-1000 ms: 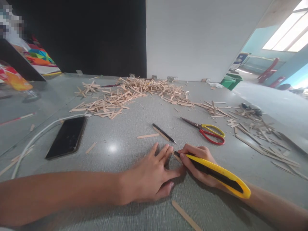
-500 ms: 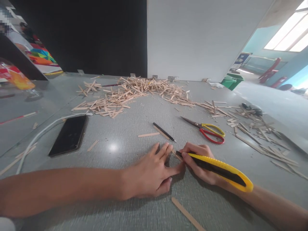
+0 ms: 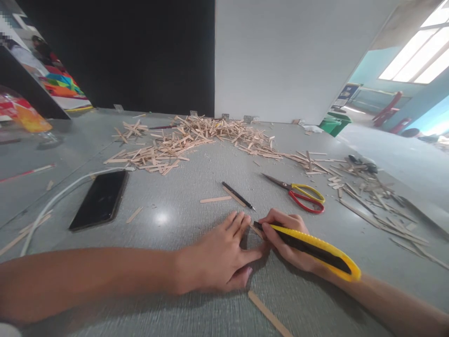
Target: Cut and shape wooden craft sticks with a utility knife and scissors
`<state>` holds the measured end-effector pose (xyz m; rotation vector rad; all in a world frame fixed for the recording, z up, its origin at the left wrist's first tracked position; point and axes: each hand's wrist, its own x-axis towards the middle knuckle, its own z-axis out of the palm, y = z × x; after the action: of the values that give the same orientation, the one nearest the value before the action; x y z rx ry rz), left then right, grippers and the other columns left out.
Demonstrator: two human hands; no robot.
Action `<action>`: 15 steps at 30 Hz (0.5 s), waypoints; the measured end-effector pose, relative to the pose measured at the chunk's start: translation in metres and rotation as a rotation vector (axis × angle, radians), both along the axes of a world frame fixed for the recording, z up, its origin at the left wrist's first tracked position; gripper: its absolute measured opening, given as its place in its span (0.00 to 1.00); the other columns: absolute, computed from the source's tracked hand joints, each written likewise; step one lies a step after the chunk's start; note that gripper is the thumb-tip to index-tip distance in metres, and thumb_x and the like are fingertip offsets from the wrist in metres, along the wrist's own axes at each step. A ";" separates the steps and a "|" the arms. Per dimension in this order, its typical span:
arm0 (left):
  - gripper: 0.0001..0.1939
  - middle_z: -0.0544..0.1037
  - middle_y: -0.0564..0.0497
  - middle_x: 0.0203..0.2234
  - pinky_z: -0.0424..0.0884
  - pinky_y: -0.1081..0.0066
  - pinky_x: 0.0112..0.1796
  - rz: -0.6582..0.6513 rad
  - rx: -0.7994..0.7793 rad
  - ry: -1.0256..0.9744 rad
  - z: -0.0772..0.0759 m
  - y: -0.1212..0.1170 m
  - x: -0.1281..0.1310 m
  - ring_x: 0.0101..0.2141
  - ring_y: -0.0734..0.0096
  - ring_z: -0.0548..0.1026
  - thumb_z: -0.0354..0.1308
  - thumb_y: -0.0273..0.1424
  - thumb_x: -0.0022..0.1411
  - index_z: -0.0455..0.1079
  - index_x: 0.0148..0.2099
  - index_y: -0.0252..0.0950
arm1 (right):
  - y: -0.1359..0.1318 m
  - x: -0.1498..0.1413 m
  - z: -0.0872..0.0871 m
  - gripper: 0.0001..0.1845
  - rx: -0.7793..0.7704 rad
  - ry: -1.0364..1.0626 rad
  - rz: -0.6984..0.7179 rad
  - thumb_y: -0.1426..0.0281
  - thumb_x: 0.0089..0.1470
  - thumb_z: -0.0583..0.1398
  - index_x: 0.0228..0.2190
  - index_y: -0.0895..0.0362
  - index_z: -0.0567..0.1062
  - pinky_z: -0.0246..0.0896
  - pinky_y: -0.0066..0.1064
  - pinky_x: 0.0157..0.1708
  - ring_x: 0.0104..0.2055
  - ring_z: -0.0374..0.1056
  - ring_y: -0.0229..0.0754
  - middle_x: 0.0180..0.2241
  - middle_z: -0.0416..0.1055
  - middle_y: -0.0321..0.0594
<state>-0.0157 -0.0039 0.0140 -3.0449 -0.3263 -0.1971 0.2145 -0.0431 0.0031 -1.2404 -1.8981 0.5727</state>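
My left hand (image 3: 220,255) lies flat on the grey table (image 3: 182,224), fingers stretched out and pressing down a thin wooden stick (image 3: 257,230) that is mostly hidden under them. My right hand (image 3: 286,236) is wrapped round a yellow and black utility knife (image 3: 312,245), whose tip rests on the stick right beside my left fingertips. Another long wooden stick (image 3: 268,314) lies on the table just in front of my left thumb.
Red and yellow scissors (image 3: 298,193) and a black pen (image 3: 238,195) lie beyond my hands. A black phone (image 3: 98,199) with a white cable (image 3: 52,201) sits at the left. Piles of wooden sticks (image 3: 182,138) spread across the back and right (image 3: 372,196).
Both hands have held their position on the stick; only the view has shifted slightly.
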 end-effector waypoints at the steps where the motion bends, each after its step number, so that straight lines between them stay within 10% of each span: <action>1: 0.28 0.71 0.27 0.62 0.60 0.44 0.63 0.001 0.002 0.002 0.000 0.000 0.000 0.63 0.33 0.69 0.52 0.42 0.72 0.62 0.69 0.37 | 0.001 0.000 0.000 0.12 0.003 -0.012 0.003 0.65 0.67 0.58 0.31 0.55 0.73 0.57 0.28 0.24 0.20 0.63 0.35 0.21 0.70 0.31; 15: 0.23 0.71 0.27 0.62 0.60 0.41 0.62 -0.007 -0.048 0.005 0.000 0.001 0.000 0.63 0.29 0.67 0.53 0.43 0.72 0.70 0.62 0.36 | 0.002 0.000 0.000 0.13 -0.030 -0.011 0.005 0.63 0.68 0.58 0.31 0.54 0.73 0.57 0.29 0.26 0.21 0.64 0.35 0.22 0.71 0.30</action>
<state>-0.0162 -0.0033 0.0138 -3.0937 -0.3245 -0.1848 0.2142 -0.0407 0.0027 -1.2613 -1.9086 0.6000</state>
